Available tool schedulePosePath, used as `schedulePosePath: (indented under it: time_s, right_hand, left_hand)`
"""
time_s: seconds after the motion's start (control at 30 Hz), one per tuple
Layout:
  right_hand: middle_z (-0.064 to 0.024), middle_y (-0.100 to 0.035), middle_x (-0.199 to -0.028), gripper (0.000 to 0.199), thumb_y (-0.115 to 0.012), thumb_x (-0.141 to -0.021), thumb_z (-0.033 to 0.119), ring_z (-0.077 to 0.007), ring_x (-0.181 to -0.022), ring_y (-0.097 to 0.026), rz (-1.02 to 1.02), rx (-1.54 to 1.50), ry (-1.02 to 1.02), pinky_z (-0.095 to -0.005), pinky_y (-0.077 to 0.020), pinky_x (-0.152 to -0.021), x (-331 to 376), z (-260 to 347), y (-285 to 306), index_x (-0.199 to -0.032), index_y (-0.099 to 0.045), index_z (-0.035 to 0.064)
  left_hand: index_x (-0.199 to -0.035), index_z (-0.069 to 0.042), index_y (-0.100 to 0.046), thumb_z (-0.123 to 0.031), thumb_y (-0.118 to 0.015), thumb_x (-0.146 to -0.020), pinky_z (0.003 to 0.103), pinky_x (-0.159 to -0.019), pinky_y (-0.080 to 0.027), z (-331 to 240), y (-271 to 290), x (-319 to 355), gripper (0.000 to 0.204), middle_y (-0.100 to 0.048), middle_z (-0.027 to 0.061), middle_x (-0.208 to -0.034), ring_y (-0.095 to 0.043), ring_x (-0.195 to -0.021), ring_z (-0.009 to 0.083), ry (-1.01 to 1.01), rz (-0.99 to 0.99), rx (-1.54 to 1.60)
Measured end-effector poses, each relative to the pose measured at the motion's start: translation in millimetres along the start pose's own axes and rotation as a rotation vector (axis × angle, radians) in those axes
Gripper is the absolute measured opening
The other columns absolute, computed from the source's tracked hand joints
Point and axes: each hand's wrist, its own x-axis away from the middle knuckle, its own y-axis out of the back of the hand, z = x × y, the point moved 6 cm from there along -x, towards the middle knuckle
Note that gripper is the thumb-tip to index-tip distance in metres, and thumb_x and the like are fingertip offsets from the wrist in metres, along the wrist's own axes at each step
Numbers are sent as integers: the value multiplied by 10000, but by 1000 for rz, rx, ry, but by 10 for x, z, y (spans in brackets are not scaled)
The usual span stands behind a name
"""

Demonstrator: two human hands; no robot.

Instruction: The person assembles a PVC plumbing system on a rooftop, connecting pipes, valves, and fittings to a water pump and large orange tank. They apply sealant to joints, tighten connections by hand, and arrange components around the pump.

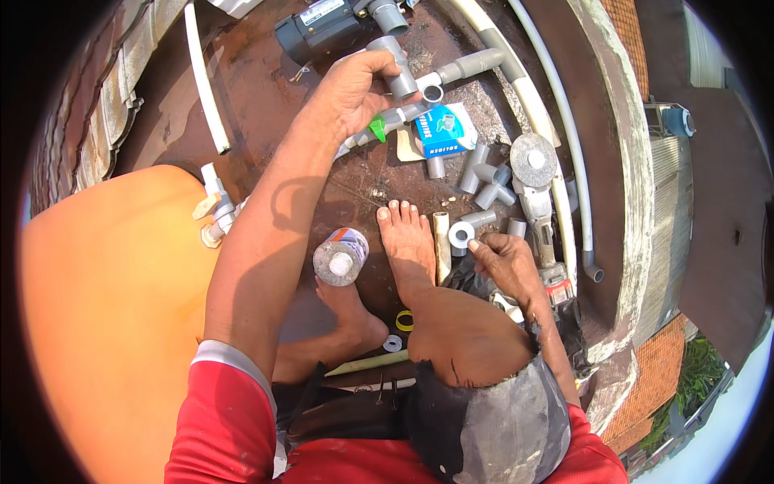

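- An orange tank (pixel 105 323) fills the left of the view, with a white valve fitting (pixel 216 211) at its edge; it is judged best left undisturbed while the joint is worked.
- A round tin (pixel 341 256) stands by the bare foot (pixel 407 242), within easy reach.
- The left hand (pixel 351 93) is stretched forward, its fingers clamped around a grey elbow fitting (pixel 397 68) that sits on the grey pipe assembly (pixel 451 77) lying on the rusty brown surface (pixel 266 89).
- The elbow should probably be pushed on straight and held firm, so that it is not seated crooked.
- The right hand (pixel 504 262) rests low by the knee, fingertips pinched on a small white ring piece (pixel 461 234).
- Loose grey fittings (pixel 488 181) and an angle grinder (pixel 534 173) lie just beyond; care is advised near the roof edge.
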Motion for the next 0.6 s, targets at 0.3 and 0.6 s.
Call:
schedulePosePath:
  time_s: [0.3,0.6]
  right_hand:
    - [-170,-760,-1399,553,-607,-1146,467,-273,-1237,-702,494,-647,-148,-418,-505,-1132,1277,-436,-390,-1427,-741,10]
    - [-169,-742,-1370,481,-676,-1101,357,-276,-1219,-692,55,-49,415,-406,-506,-1111,1393,-442,359,-1387,-721,-26]
  left_hand:
    - [-1210,11,-674,-83,-735,-899,413,-819,-601,-460,450,1974,330,-681,110,-1074,-699,-919,239,-8,-100,-132]
    - [-1347,3,-725,-82,-832,-954,340,-803,-605,-81,748,3927,416,-767,94,-1129,-733,-906,187,52,-309,-133]
